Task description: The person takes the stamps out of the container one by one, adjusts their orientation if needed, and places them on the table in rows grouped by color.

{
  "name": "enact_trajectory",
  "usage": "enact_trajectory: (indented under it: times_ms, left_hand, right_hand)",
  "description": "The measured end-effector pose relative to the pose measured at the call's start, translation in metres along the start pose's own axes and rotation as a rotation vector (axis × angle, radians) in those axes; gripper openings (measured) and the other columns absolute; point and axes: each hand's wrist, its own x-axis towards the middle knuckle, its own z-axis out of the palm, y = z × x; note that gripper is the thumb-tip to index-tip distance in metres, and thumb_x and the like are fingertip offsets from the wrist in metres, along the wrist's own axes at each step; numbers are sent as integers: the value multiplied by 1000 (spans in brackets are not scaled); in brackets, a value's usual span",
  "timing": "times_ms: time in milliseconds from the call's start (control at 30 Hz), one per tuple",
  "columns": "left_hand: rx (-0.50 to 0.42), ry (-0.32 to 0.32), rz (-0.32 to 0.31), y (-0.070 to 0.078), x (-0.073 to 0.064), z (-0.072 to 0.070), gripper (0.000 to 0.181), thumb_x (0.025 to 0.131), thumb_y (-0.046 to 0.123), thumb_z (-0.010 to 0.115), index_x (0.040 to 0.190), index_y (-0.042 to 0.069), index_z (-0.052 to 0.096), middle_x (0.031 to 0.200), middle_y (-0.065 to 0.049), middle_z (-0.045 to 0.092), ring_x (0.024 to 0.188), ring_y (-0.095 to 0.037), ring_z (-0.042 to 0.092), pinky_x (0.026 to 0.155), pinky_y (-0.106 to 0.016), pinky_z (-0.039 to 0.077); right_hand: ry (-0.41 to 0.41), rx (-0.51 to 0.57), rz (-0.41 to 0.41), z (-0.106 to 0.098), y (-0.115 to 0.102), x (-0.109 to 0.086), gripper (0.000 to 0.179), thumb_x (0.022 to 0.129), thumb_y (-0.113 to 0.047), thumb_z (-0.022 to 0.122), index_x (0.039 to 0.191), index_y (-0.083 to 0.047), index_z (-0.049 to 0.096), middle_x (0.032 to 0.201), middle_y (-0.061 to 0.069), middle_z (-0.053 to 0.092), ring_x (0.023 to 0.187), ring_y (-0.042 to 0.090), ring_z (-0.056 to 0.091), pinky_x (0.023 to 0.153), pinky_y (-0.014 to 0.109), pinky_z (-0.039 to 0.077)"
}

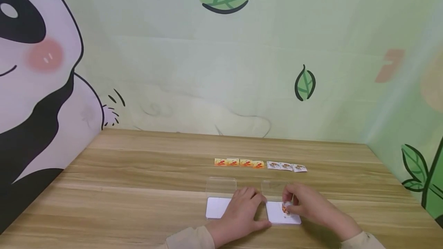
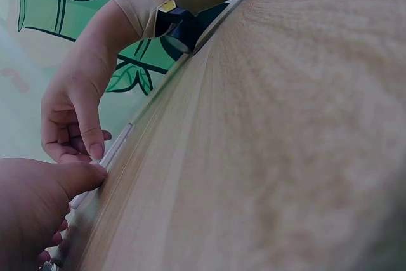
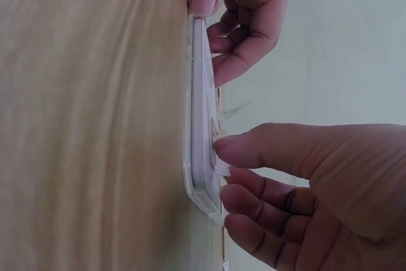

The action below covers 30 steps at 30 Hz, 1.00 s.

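A flat clear plastic case [image 1: 277, 218] with a white face lies on the table, its transparent lid [image 1: 271, 190] folded open behind it. My left hand [image 1: 241, 213] holds this case at its left end, thumb at the near corner and forefinger at the far corner. With thumb and fingertips my right hand [image 1: 308, 203] pinches a small printed sticker [image 1: 285, 209] against the white face. The right wrist view shows the thumb on that sticker, close to the case's edge [image 3: 198, 112]. A second white case [image 1: 216, 207], also open, is partly hidden behind my left hand.
Farther back on the wooden table [image 1: 145, 164] lies a row of orange-yellow stickers [image 1: 238, 162]. Several white printed stickers [image 1: 286, 166] continue it to the right. Behind the table stands a pale green backdrop [image 1: 166, 68] with a panda and leaves.
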Motion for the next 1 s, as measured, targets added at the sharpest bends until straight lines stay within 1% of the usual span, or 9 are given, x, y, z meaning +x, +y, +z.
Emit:
enact_trajectory:
  times_ms: [267,533,767,1000]
  left_hand:
    - [0,1,1,0,1,0,49,77,52,73,112,19,63,107,6,55,104,-12,49,94,-28,41]
    - [-14,-8,-6,0,1,0,50,77,52,73,113,19,63,109,5,56,105,-12,49,94,-29,41]
    - [-25,-11,-10,0,1,1,50,77,52,73,114,19,63,109,5,56,105,-12,49,94,-29,41]
    - [-28,-10,-11,0,1,0,51,77,52,74,114,19,63,110,5,57,105,-12,49,92,-28,41]
  right_hand:
    - [8,7,-4,1,2,1,17,78,-7,73,83,-15,59,77,-8,55,69,-1,46,59,18,42]
    - [16,-21,-25,2,3,1,15,77,-6,73,82,-15,63,78,-8,54,70,-1,46,60,18,42]
    - [15,-20,-23,3,4,1,16,77,-6,73,81,-16,62,78,-8,54,71,0,47,61,18,42]
    - [26,-20,-39,2,3,1,14,79,-4,71,80,-14,61,77,-8,53,71,-1,47,61,18,43]
